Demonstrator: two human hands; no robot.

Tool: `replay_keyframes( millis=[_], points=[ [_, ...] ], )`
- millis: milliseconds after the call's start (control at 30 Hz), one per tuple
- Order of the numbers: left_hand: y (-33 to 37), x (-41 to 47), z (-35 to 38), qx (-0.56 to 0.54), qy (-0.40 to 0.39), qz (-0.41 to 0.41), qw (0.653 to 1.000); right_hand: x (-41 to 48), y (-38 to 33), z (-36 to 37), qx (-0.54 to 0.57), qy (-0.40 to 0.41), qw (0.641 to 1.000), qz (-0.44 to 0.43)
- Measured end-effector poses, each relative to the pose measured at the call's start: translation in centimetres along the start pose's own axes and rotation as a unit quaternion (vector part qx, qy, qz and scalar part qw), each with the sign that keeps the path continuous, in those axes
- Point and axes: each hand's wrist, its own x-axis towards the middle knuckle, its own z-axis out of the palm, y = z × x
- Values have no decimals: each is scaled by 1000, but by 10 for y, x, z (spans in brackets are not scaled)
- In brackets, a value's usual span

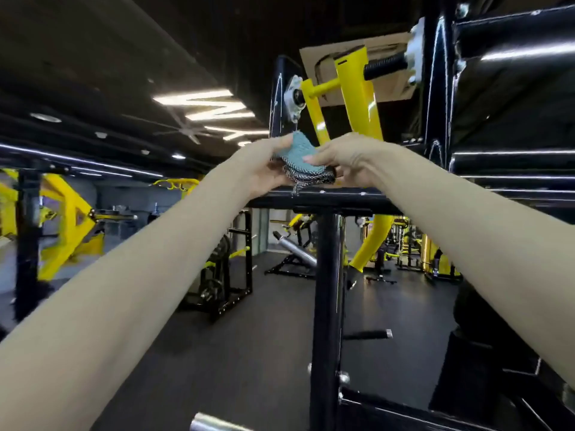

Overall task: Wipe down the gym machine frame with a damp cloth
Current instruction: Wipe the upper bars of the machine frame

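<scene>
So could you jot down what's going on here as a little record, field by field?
place: gym with black and yellow machines
cloth: folded, teal over grey weave, frayed threads hanging down
left hand: holds the cloth's left side
right hand: pinches its right side
position: cloth just above the black crossbar; contact unclear
below: black upright post
behind: yellow lever arms
</scene>
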Motion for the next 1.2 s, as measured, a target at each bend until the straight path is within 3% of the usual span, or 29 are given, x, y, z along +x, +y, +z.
replay_keyframes(
  millis=[300, 433, 667, 1000, 1200],
  points=[
    [11, -25, -71, 19, 19, -100, 995, 3, -11, 75, -52, 8, 999, -3],
    [20, -12, -112, 20, 54, -92, 994, 21, -22, 116, -76, 40, 996, -27],
    [38, 20, -203, 29, 29, -76, 996, 59, -34, 199, -79, 87, 993, -32],
    [24, 113, -274, 24, -3, -77, 997, 132, -27, 225, -93, 225, 967, 69],
    [-12, 160, -285, 52, -24, -49, 997, 172, -17, 216, -170, 193, 957, 133]
  ],
)
